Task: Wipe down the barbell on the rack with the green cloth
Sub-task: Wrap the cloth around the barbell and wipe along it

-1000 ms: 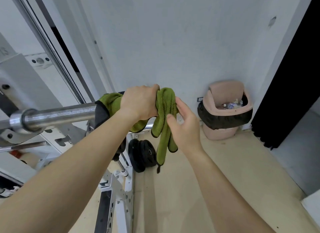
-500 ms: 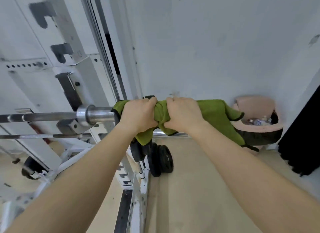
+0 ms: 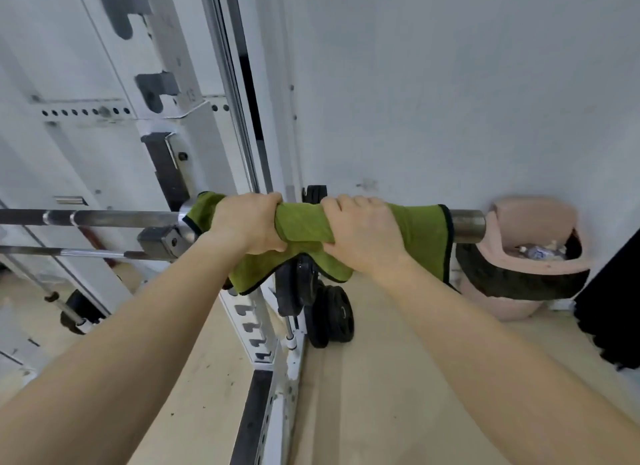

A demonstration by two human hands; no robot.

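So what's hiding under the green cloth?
The barbell. The green cloth is wrapped over its sleeve, and the left hand and right hand squeeze it there. Only the bare metal end pokes out; the covered part can't be seen.

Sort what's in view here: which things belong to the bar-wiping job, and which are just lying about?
In the job:
- barbell
- green cloth, wrapped over the bar's sleeve
- left hand and right hand, both clenched on the cloth
- rack, holding the bar

Lying about:
- weight plates on the floor
- pink bin by the wall
- second bar lower down
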